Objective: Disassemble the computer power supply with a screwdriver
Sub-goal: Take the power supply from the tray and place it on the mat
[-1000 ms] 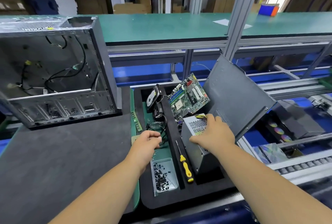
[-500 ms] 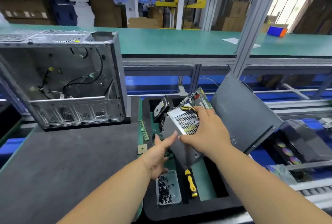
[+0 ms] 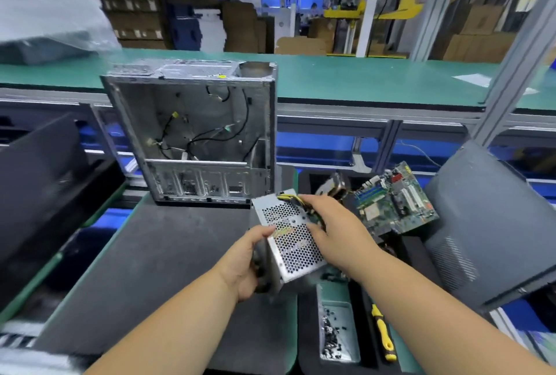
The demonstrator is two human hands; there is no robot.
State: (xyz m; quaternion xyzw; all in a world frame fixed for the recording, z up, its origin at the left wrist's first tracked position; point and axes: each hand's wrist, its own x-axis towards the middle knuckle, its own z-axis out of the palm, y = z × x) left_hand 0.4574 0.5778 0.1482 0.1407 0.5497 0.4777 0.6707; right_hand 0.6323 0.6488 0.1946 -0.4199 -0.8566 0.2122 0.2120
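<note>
The power supply, a grey metal box with a perforated face and yellow and black wires at its far end, hangs in the air above the edge of the dark mat. My left hand grips its near left side. My right hand holds its far right side, fingers over the wires. A yellow-handled screwdriver lies in the black foam tray at the lower right, untouched.
An empty computer case stands open on the mat behind. The tray holds a motherboard, a hard drive, a clear box of screws and a leaning grey side panel. A green bench runs across behind.
Both hands have lifted the power supply out of the foam tray and carried it left toward the mat. My left hand went from free to gripping it. The view swung left.
</note>
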